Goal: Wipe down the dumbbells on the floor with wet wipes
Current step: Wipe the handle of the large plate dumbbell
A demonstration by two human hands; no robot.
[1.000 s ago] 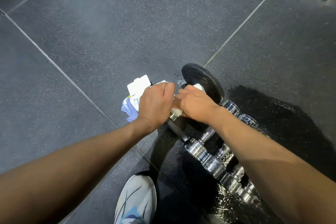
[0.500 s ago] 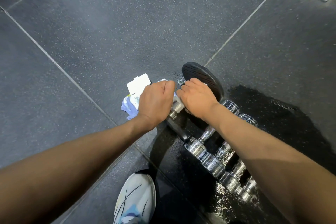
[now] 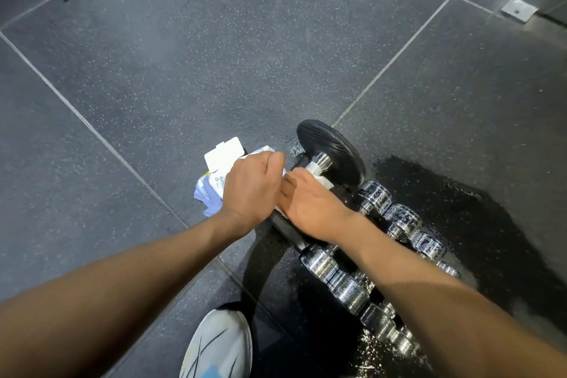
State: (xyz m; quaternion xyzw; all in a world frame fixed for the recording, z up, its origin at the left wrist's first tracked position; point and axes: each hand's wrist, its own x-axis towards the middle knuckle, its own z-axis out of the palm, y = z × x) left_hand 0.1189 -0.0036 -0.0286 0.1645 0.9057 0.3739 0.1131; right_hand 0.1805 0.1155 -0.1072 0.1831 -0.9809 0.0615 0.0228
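A dumbbell with black rubber plates (image 3: pixel 333 149) and a chrome knurled handle (image 3: pixel 317 165) lies on the dark floor. My right hand (image 3: pixel 310 212) is wrapped over the handle's middle with a white wet wipe (image 3: pixel 324 182) pressed under the fingers. My left hand (image 3: pixel 250 190) is a closed fist at the handle's left side, touching my right fingertips; what its fingers grip is hidden. The dumbbell's near plate (image 3: pixel 287 232) shows as a dark edge under my right wrist. A wet wipes pack (image 3: pixel 221 154) with its white lid flipped up lies just beyond my left hand.
Several small chrome dumbbells (image 3: pixel 399 218) lie in a row to the right on a wet, dark patch of floor (image 3: pixel 460 209). My white shoe (image 3: pixel 217 347) stands at the bottom. A metal bracket (image 3: pixel 518 9) sits at the far right by a wall.
My right hand has slid with the wipe along the handle toward me, uncovering the knurled far end. My left hand has stayed in place.
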